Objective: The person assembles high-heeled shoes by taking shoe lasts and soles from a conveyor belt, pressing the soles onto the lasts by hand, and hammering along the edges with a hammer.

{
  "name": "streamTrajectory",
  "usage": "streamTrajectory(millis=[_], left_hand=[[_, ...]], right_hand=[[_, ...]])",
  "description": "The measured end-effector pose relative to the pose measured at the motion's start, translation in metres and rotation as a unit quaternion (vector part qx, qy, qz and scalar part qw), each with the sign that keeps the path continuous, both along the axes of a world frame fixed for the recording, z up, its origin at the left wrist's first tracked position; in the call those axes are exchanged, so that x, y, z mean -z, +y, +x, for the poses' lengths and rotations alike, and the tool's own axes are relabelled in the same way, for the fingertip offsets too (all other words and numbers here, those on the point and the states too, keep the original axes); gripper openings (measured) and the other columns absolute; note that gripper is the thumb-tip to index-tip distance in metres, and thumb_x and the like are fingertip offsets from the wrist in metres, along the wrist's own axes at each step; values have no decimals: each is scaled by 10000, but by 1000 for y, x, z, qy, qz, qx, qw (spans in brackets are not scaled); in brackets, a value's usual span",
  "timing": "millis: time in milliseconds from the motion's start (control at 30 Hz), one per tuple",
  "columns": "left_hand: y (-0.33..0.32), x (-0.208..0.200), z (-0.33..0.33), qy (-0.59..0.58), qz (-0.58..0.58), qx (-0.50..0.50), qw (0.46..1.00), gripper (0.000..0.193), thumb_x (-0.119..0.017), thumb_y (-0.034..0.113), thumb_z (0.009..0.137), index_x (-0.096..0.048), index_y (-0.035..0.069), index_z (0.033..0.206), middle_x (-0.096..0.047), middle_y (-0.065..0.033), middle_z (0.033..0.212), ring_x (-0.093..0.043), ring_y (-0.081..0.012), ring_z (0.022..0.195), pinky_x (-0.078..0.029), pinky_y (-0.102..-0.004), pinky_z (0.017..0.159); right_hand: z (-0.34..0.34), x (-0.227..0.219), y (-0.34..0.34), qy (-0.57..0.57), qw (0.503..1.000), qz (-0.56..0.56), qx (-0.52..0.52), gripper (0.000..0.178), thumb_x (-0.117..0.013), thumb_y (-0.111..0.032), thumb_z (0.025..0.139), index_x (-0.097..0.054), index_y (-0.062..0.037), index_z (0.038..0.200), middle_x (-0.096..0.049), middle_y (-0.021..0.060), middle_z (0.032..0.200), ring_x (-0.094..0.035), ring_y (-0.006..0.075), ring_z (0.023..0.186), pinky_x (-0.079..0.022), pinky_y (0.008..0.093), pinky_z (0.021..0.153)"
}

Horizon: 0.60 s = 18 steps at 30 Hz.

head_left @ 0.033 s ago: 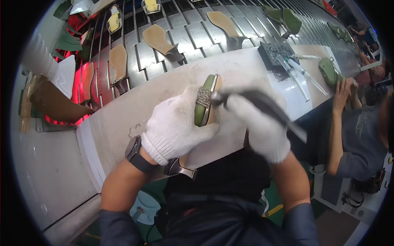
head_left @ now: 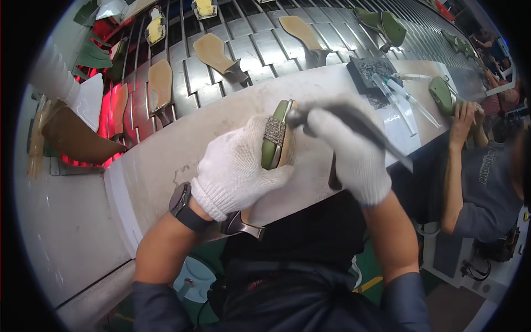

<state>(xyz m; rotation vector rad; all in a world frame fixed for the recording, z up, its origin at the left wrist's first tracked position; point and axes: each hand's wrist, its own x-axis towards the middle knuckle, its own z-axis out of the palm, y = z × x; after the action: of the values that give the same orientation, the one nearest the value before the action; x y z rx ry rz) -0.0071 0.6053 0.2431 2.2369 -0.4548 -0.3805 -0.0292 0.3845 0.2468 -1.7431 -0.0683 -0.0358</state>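
My left hand (head_left: 238, 166), in a white knit glove, is wrapped round a green shoe (head_left: 269, 154) with a sparkly grey band across it and a tan sole turned to the right. My right hand (head_left: 359, 163), gloved too, grips a dark shoemaker's hammer (head_left: 385, 143). Its round face is right beside the sole's edge; motion blurs it, so I cannot tell whether they touch. The end of a dark handle shows below the right glove. A glossy dark heel (head_left: 243, 226) sticks out under my left wrist; the glove hides whether it belongs to the held shoe.
Beyond the pale worktop (head_left: 177, 149) runs a slatted metal conveyor (head_left: 265, 47) carrying several shoes with tan soles. A dark block (head_left: 365, 74) and syringes (head_left: 406, 99) lie at the right. Further right, a co-worker's hands (head_left: 464, 122) hold a green shoe (head_left: 441, 97).
The hammer and my right hand have moved slightly up, so the hammer's face is nearer the far end of the shoe. My left hand and the shoe have hardly moved.
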Motion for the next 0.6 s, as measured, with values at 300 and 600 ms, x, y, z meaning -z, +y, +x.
streamTrajectory(millis=[300, 600], left_hand=[[39, -33, -26, -152, -279, -135, 938, 833, -910, 141, 835, -512, -27, 1548, -666, -156, 1463, -722, -248, 1243, -621, -410, 1006], [25, -67, -64, -237, -254, 47, 937, 690, -858, 70, 834, -559, 8, 1453, -683, -166, 1425, -648, -264, 1356, -495, -420, 1189]], right_hand=[[-2, 41, -23, 93, 994, 43, -30, 246, -665, -145, 1098, -712, 49, 1241, -771, 166, 1247, -773, 247, 1143, -621, 358, 1004], [-95, -55, 11, -32, 989, 136, -45, 230, -723, -126, 1060, -725, 47, 1211, -769, 205, 1279, -768, 297, 1189, -614, 440, 1057]])
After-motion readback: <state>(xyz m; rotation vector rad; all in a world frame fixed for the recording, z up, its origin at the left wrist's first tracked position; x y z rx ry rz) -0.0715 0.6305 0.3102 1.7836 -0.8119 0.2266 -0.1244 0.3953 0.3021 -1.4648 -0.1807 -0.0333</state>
